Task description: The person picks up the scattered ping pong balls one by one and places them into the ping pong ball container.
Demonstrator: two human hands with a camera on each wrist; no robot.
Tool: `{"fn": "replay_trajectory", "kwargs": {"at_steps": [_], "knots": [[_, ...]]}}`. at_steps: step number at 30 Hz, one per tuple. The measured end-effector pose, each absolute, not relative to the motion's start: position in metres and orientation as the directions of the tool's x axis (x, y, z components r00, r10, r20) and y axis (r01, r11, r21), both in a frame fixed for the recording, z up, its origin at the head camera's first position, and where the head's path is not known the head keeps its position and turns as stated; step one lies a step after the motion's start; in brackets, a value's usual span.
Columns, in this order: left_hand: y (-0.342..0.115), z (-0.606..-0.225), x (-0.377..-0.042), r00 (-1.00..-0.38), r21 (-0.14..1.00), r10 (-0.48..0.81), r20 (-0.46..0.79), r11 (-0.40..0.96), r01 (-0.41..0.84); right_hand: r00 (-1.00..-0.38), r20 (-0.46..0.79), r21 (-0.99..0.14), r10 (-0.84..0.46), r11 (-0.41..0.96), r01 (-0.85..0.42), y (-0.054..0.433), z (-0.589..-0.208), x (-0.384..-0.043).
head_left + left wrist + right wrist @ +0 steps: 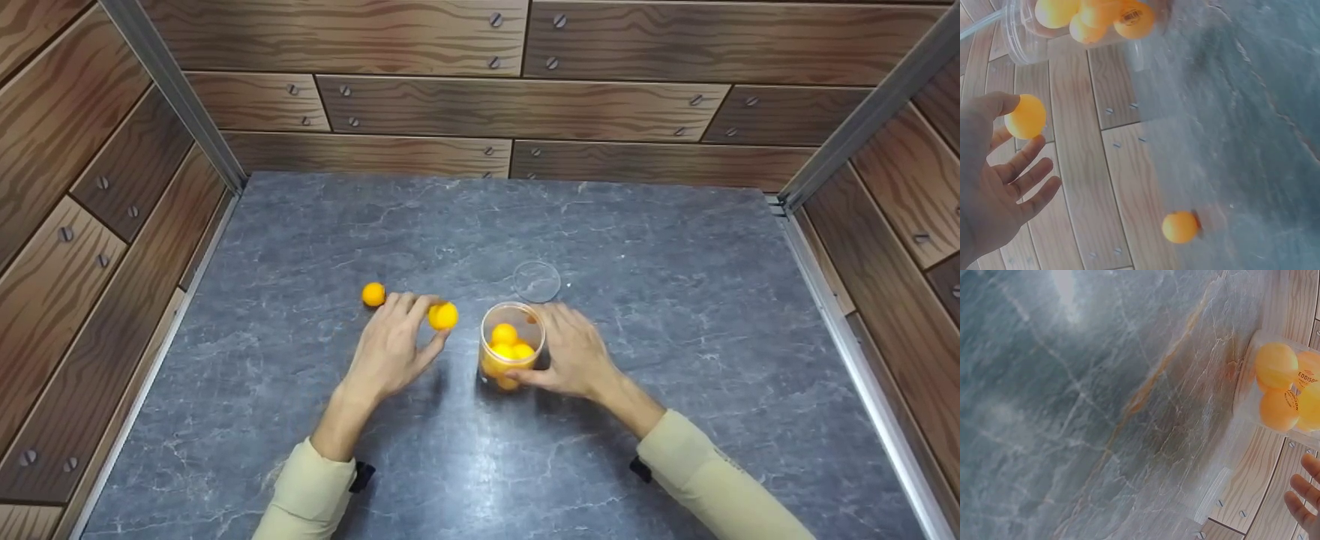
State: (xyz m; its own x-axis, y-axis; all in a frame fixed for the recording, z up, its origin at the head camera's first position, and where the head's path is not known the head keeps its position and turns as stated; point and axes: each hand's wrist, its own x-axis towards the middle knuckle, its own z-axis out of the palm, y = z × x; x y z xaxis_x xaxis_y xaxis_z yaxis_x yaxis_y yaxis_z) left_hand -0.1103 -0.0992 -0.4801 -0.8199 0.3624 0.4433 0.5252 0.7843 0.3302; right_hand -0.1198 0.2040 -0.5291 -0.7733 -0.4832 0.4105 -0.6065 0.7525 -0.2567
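Observation:
Between the thumb and fingertips of my left hand (390,349) is an orange table tennis ball (443,316), held just left of a clear plastic jar (517,304). In the left wrist view the same ball (1026,117) is pinched while the other fingers spread apart. My right hand (574,349) grips the jar from its right side, thumb in front and fingers behind. Several orange balls (1278,364) lie inside the jar, some with dark printing. Another loose ball (373,294) rests on the table beyond the left hand's knuckles.
A clear round lid (537,282) lies flat on the grey marbled table (675,300), behind the jar. Wood-patterned panels (420,105) stand at the back and both sides, with metal posts (862,112) at the back corners.

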Motion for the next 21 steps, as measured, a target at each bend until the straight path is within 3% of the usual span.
{"fn": "replay_trajectory", "kwargs": {"at_steps": [21], "knots": [[-0.063, -0.457, -0.111, -0.753, 0.364, 0.434, 0.494, 0.684, 0.632, -0.752, 0.443, -0.247, -0.489, 0.739, -0.626, 0.204, -0.53, -0.12]]}}
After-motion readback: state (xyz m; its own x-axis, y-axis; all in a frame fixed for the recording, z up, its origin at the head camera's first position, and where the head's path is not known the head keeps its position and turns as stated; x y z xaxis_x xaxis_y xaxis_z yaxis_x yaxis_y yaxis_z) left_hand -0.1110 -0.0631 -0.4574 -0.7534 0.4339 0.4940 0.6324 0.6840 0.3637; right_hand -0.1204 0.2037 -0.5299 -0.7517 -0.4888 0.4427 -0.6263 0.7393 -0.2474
